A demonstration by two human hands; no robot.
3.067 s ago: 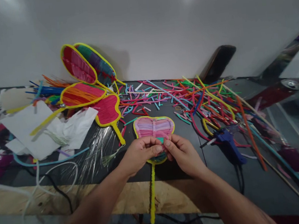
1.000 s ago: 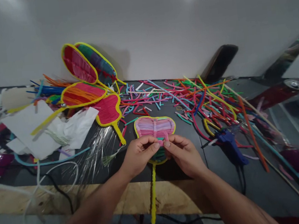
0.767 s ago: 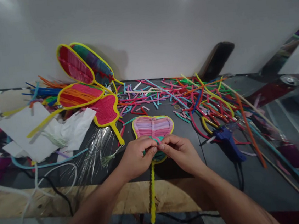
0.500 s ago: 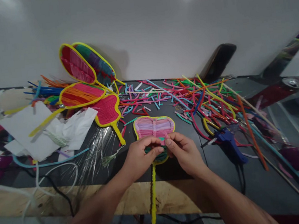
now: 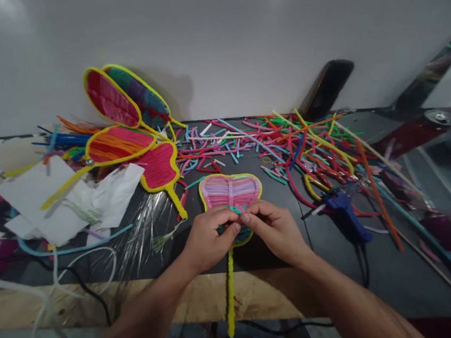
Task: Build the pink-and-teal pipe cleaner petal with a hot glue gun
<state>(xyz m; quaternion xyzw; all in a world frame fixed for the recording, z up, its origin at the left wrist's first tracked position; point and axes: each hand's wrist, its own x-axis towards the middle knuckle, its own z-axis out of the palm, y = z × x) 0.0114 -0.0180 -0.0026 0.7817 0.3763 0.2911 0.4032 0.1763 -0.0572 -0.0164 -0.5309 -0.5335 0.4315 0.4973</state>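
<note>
A heart-shaped fan (image 5: 231, 190) of pink woven pipe cleaners with a yellow rim lies on the dark table, its yellow handle (image 5: 230, 289) pointing toward me. My left hand (image 5: 209, 239) and my right hand (image 5: 274, 230) meet over the fan's lower half, fingertips pinched together on a teal and pink strand at the weave. Both hands cover the green lower part of the fan.
Several finished yellow-rimmed fans (image 5: 126, 142) are piled at the left by white paper (image 5: 47, 196). A heap of loose coloured pipe cleaners (image 5: 287, 146) spreads behind and right. A blue glue gun (image 5: 345, 210) lies right of my hand. The wooden table edge (image 5: 102, 303) runs in front.
My fingertips have shifted slightly along the fan's weave, closing together at its middle. The fan stays where it was; the view has swayed a little.
</note>
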